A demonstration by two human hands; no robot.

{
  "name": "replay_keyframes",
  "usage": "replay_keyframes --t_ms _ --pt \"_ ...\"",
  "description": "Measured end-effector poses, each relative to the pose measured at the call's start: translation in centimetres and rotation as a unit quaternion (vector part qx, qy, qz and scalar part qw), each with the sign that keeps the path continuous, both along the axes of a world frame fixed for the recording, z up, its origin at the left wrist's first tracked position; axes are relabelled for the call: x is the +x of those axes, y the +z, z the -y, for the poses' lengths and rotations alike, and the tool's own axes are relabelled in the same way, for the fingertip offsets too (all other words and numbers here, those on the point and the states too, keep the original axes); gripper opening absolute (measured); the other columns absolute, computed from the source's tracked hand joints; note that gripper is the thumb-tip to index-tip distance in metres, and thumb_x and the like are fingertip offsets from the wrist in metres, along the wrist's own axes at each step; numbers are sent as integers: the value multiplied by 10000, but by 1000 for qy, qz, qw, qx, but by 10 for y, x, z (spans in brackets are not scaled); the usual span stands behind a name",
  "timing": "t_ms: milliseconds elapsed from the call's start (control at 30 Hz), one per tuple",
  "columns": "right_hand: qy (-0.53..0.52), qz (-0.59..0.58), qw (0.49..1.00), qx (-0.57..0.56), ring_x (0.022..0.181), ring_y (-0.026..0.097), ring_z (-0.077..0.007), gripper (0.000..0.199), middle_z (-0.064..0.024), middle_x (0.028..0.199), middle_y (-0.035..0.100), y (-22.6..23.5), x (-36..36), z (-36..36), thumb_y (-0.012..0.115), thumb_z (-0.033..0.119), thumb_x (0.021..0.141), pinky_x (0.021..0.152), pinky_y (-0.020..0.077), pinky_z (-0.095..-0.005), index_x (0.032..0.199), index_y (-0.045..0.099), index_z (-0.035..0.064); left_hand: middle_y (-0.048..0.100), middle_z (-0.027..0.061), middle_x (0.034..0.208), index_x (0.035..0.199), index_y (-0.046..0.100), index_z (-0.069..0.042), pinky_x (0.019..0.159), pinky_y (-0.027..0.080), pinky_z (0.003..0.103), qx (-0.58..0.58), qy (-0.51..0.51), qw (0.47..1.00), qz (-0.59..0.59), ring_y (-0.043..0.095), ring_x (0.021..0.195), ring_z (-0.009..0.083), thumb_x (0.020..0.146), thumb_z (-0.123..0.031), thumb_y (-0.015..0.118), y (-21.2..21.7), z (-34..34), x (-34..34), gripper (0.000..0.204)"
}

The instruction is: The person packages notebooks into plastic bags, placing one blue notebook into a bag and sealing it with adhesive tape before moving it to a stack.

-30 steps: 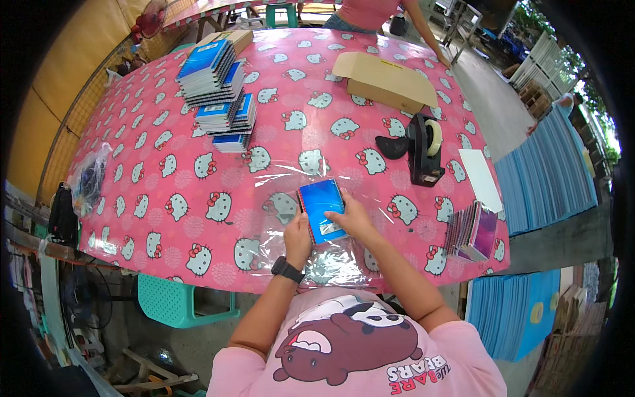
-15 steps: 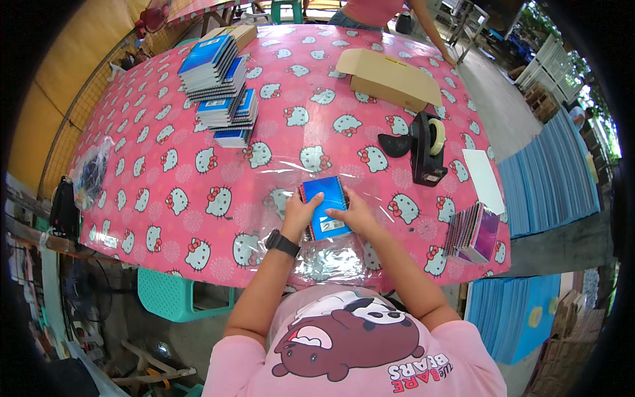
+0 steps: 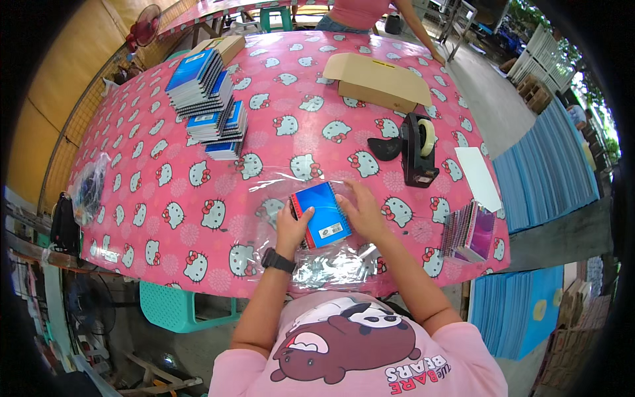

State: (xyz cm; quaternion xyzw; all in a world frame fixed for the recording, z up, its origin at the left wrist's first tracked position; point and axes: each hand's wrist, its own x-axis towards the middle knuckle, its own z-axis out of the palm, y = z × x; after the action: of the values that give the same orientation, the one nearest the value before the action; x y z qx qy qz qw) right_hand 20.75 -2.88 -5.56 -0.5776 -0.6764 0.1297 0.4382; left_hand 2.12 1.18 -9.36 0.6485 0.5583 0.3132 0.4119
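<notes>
A blue spiral notebook (image 3: 322, 215) is held between both hands at the near edge of the pink patterned table (image 3: 198, 198), lying on a sheet of clear plastic wrap (image 3: 331, 264) that spreads toward the person. The notebook's long axis is tilted, running from near-right to far-left, with the spiral binding along the left long side. The left hand (image 3: 293, 228) is set against that spiral side, thumb on the cover and fingers curled under the edge, so the book is pinched there. The right hand (image 3: 362, 212) is laid against the right long side, fingers spread loosely and pressed flat along the edge; whether anything is gripped underneath cannot be told. Both hands are equally near, one per long side, with the book directly between them. A black tape dispenser (image 3: 418, 149) is seen well apart to the far right, stacks of blue notebooks (image 3: 208, 99) far left, a flat cardboard box (image 3: 377, 79) beyond.
</notes>
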Motion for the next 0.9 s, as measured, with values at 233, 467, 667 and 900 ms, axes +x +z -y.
replay_keyframes --t_ms 233,467,667,900 --pt "52 -348 860 -370 948 598 -234 591 -176 1095 574 -22 -10 -13 696 213 788 779 505 -352 1257 428 -27 612 110 1039 1158 490 16 822 501 326 -232 66 912 332 608 933 199 742 -94 737 -17 -10 -4 497" --pt "144 -328 882 -306 1149 456 -250 834 -107 1263 420 0 0 2 719 -30 556 952 410 -383 1309 373 58 522 76 1143 1202 405 -35 946 423 325 -100 -85 936 325 521 1080 183 544 93 755 42 19 -11 756" --pt "205 -306 904 -217 1162 435 -235 895 -110 1223 430 -32 -3 6 724 -28 529 967 370 -336 1331 341 80 455 95 1179 1245 321 -46 941 413 325 18 -121 950 288 489 1112 180 549 69 745 -4 23 -19 823" --pt "210 -195 944 -162 1125 483 -236 798 -107 1167 500 -31 -17 6 729 15 575 959 381 -351 1275 353 81 501 131 1130 1196 272 -36 850 476 325 107 -84 969 206 551 1026 207 588 -30 804 -21 36 -5 807"
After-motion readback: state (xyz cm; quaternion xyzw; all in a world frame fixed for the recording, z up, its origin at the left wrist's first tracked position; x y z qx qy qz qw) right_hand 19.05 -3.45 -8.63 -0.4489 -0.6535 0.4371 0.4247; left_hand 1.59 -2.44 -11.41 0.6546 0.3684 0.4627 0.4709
